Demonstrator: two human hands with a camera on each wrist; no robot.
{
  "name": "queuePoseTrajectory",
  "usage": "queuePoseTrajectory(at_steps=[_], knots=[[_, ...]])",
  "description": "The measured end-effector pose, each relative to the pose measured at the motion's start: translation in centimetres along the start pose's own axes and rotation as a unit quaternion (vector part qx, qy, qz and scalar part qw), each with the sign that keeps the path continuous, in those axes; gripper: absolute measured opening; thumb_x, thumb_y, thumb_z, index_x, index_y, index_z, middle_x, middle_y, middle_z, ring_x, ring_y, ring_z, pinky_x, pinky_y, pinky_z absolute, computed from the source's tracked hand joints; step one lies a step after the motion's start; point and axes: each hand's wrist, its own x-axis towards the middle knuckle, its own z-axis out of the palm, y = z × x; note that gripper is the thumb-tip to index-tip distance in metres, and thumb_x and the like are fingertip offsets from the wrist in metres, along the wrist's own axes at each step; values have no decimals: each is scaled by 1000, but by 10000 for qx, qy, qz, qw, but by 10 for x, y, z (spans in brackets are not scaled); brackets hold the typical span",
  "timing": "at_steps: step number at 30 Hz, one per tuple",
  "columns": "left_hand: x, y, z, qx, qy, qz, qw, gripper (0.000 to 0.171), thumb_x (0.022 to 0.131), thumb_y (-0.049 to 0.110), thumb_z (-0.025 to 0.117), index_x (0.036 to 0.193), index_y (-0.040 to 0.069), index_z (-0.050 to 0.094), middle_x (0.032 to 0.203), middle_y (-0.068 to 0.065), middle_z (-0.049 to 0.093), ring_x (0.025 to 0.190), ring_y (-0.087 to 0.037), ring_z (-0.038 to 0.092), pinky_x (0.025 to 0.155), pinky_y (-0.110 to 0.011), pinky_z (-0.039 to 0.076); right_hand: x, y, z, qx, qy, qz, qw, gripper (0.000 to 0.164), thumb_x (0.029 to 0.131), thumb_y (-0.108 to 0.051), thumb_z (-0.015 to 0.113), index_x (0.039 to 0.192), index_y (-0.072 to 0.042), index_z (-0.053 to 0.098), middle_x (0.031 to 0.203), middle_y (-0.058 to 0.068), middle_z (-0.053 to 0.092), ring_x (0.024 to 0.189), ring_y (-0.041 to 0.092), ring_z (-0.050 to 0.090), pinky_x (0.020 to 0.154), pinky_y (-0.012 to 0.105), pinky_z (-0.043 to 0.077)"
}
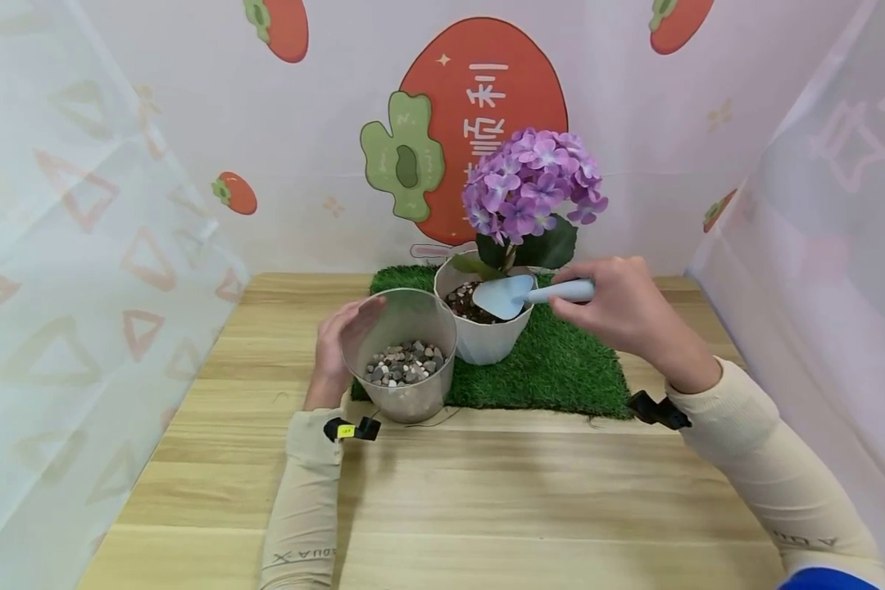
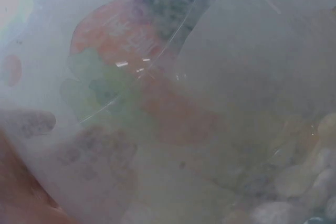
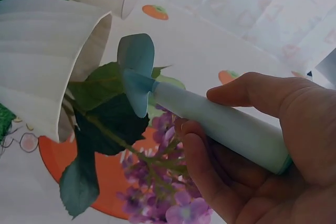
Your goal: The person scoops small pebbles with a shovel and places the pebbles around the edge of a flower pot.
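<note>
A pot (image 1: 487,342) holds purple flowers (image 1: 527,184); over the pot's mouth, the right hand (image 1: 623,307) grips a blue trowel (image 1: 505,297). Left of the pot, the left hand (image 1: 332,348) rests, fingers extended, against a bucket (image 1: 406,403) of pebbles (image 1: 406,365).

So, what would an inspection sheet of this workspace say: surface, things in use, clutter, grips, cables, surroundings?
Surface: wood-grain table, with a green turf mat on it.
Job's things: pale blue trowel held over a white pot with dark, pebbly soil and a purple-flowered plant; translucent container of pebbles left of the pot.
Clutter: a few thin strands by the mat's front edge.
Grips: a person's bare hands; left grip rests against the container's side, right grip holds the trowel's handle.
Cables: nothing seen; a black device sits at each wrist.
Surroundings: backdrop with red printed shapes; pale side sheets.
</note>
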Motion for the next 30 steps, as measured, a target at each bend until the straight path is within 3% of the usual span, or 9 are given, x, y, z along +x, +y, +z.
queuePoseTrajectory(at_steps=[8,11,22,30], knots=[[1,0,1,154,63,-34,9999,37,112,10,39,131,-8,65,128,-14,77,126,-27,71,124,-40,47,13,-11,6,26,-443,-266,9987,11,90,-12,74,97,-6,81,59,-2,57,47,8,38,45,21,32],[1,-1,1,201,110,-50,9997,37,112,10,40,132,-10,63,128,-15,76,126,-27,71,124,-40,47,17,-16,9,22,-658,-332,9973,10,91,-12,74,96,-7,81,60,-3,59,48,9,38,45,21,32],[5,-10,-14,-147,-405,190,9989,35,111,10,44,131,-7,67,131,-17,75,125,-25,72,119,-33,52,37,-35,7,-127,-890,-655,9938,13,89,-8,71,96,-3,81,65,1,66,46,8,41,41,20,34],[5,-8,-13,-157,-393,150,9990,35,111,9,43,130,-7,67,130,-16,75,125,-25,72,119,-33,51,49,-44,1,-293,-1055,-790,9908,10,85,-2,69,90,-2,78,66,3,65,50,8,40,45,21,35]])
